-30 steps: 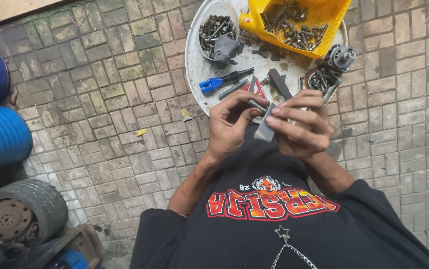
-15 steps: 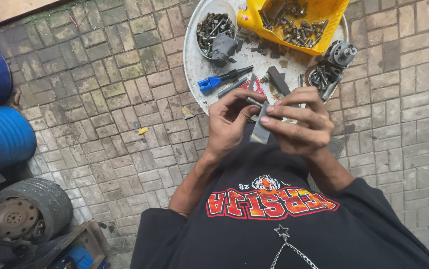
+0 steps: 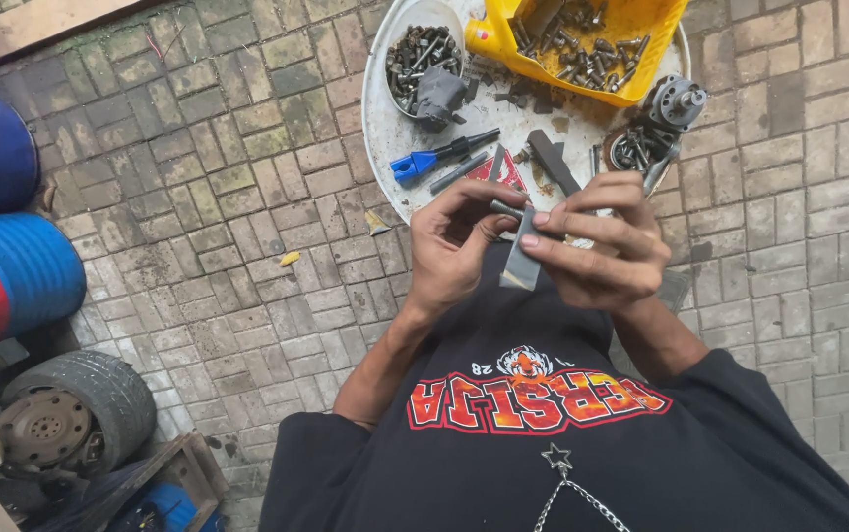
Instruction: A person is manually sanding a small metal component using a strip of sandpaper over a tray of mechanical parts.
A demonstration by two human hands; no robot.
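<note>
Two hands pinch a grey metal strip [image 3: 521, 258] and a small dark rod [image 3: 505, 208] above the round white tray [image 3: 385, 128].

Both grips are closed: the right hand [image 3: 602, 246] clamps the strip between thumb and fingers, the left hand [image 3: 452, 246] nips the rod at the strip's upper end. Best handled, I judge, with the strip held steady and the rod kept square to it. Wrists are raised, fingers curled inward, forearms converging. Beyond the grip lie a blue-handled tool [image 3: 434, 158] and a yellow bin [image 3: 592, 39] of bolts.
</note>
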